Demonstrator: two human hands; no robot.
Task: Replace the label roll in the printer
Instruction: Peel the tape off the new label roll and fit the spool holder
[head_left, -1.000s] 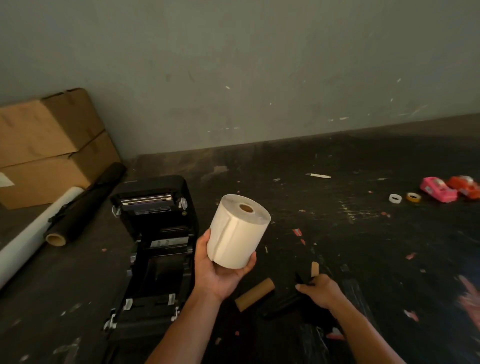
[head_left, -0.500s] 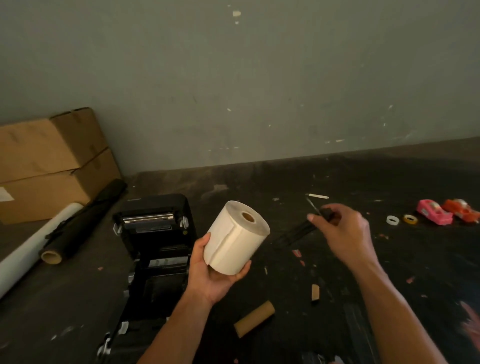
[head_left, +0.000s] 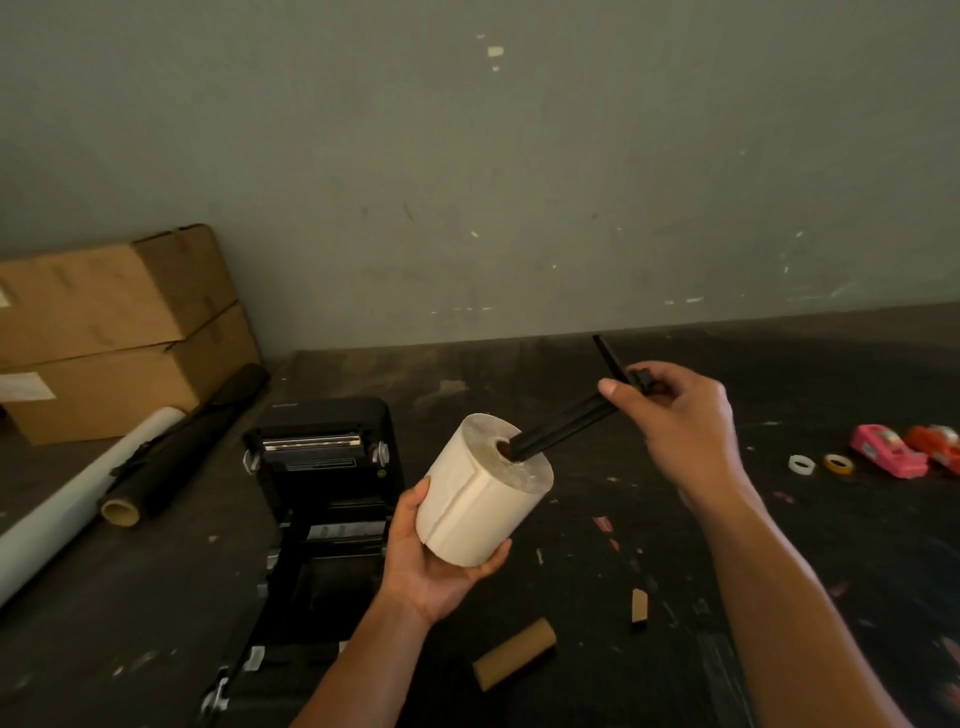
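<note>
The left hand (head_left: 441, 561) cups a fresh white label roll (head_left: 483, 501) from below, held above the dark counter (head_left: 779, 519): the thumb lies up the roll's left side and the fingers (head_left: 493, 558) curl under its lower right edge, so the roll sits in the palm with its open core tilted up and to the right. The right hand (head_left: 680, 421) pinches a black spindle (head_left: 566, 421) between thumb and curled fingers at its upper end, and the spindle's lower tip sits in the mouth of the roll's core. Just left of the roll, the black printer (head_left: 327, 467) stands on the counter with its lid open. An empty cardboard core (head_left: 514, 660) lies on the counter below the roll. Two cardboard boxes (head_left: 119, 332) are stacked at the far left, with a white roll (head_left: 67, 499) and a black roll (head_left: 176, 447) lying beside them.
</note>
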